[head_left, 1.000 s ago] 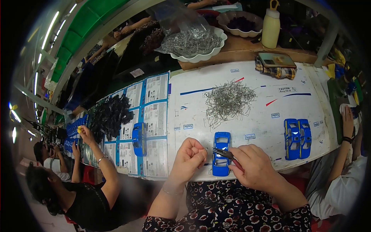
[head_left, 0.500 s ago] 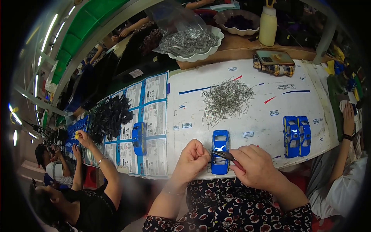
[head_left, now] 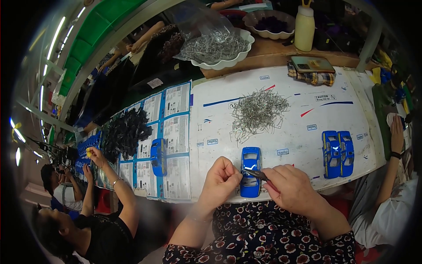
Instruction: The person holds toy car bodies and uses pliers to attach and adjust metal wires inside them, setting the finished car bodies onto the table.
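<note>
A blue toy car body [head_left: 250,190] lies lengthwise before me at the near edge of the table. My right hand [head_left: 290,187] is closed around a pair of pliers [head_left: 256,174] with reddish handles; their dark jaws cross over the car toward my left fingertips. Just left of the car, my left hand [head_left: 221,179] is pinched shut at the pliers' tip. Whatever lies between its fingers is too small to make out. Beyond the car is a loose heap of thin bent metal wires [head_left: 259,112].
Two blue car bodies [head_left: 338,154] stand side by side at right, another [head_left: 158,157] at left. Near a pile of black parts [head_left: 126,134], a co-worker's hand [head_left: 97,158] holds something yellow. Behind are a white bowl [head_left: 220,66] of wires, a bottle [head_left: 304,31] and a phone [head_left: 313,65].
The pliers' tip and my right hand have shifted very slightly over the car. My left hand stays pinched at almost the same spot.
</note>
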Motion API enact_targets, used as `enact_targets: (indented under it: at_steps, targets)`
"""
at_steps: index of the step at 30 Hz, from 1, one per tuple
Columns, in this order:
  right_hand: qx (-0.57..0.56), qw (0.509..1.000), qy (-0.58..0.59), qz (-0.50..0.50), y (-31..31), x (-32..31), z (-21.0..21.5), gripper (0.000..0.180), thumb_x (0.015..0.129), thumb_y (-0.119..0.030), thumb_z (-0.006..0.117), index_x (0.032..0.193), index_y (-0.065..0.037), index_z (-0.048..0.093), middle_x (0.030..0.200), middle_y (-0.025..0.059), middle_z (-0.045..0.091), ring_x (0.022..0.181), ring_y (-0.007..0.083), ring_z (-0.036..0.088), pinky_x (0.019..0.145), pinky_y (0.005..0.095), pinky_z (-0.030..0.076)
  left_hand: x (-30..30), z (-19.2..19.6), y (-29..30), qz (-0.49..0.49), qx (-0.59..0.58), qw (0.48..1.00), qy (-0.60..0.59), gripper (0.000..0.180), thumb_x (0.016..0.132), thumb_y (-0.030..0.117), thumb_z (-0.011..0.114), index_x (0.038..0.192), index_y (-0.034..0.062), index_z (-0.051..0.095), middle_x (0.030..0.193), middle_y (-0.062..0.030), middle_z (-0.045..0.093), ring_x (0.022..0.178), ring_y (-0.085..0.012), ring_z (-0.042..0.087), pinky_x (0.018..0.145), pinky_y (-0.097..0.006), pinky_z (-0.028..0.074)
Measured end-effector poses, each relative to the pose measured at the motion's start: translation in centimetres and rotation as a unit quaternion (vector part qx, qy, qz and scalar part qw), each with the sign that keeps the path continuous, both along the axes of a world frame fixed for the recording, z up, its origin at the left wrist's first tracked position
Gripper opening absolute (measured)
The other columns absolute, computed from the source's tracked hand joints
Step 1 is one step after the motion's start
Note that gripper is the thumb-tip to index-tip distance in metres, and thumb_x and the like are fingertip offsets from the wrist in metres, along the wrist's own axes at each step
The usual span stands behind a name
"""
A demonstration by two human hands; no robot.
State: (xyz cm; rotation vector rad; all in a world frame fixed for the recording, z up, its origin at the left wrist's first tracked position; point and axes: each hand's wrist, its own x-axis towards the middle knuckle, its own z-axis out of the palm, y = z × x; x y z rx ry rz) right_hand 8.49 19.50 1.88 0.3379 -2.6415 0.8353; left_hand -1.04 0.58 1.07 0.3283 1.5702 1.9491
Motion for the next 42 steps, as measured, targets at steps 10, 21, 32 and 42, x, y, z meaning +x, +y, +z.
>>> enact_targets:
  at_steps: [10,21,32,42]
  targets:
    - [-0.102,0.989,-0.078,-0.072,1.8,0.5,-0.3,0.025,0.079,-0.009,0.064,0.102,-0.003,0.056,0.075,0.0132,0.055,0.068,0.0293,0.056,0.060,0.0382,0.045,0.1,-1.3,1.7,-0.006,-0.324,0.799,0.507,0.055,0.072,0.032,0.075,0.113,0.0041,0.050,0.085,-0.0111,0.053,0.068,-0.0255,0.057,0.059,-0.035,0.047]
    - [-0.182,0.967,-0.149,-0.093,2.0,1.5,-0.1,0.023,0.083,-0.012,0.061,0.102,0.000,0.055,0.078,0.0149,0.058,0.070,0.0314,0.057,0.062,0.0377,0.045,-2.0,-3.2,-0.3,-0.099,-0.012,0.995,0.010,0.061,0.086,0.017,0.060,0.139,0.0092,0.031,0.111,-0.0115,0.056,0.086,-0.0212,0.059,0.069,-0.030,0.050]
    - [-0.172,0.975,-0.133,-0.039,0.6,1.1,0.4,0.022,0.082,-0.011,0.062,0.100,-0.002,0.054,0.074,0.0128,0.055,0.066,0.0304,0.054,0.059,0.0375,0.043,-0.6,-4.0,-0.2,-0.016,0.273,0.950,-0.152,0.067,0.083,0.030,0.065,0.141,0.0234,0.030,0.134,-0.0237,0.041,0.112,-0.0440,0.051,0.093,-0.055,0.045]
    - [-0.073,0.992,-0.099,-0.016,-1.5,0.7,0.3,0.024,0.080,-0.015,0.064,0.098,-0.004,0.054,0.075,0.0101,0.053,0.068,0.0282,0.056,0.057,0.0375,0.045,-0.4,-3.0,0.1,0.028,0.415,0.899,-0.139,0.074,0.078,0.013,0.069,0.140,0.0278,0.031,0.141,-0.0200,0.033,0.124,-0.0441,0.041,0.096,-0.062,0.040]
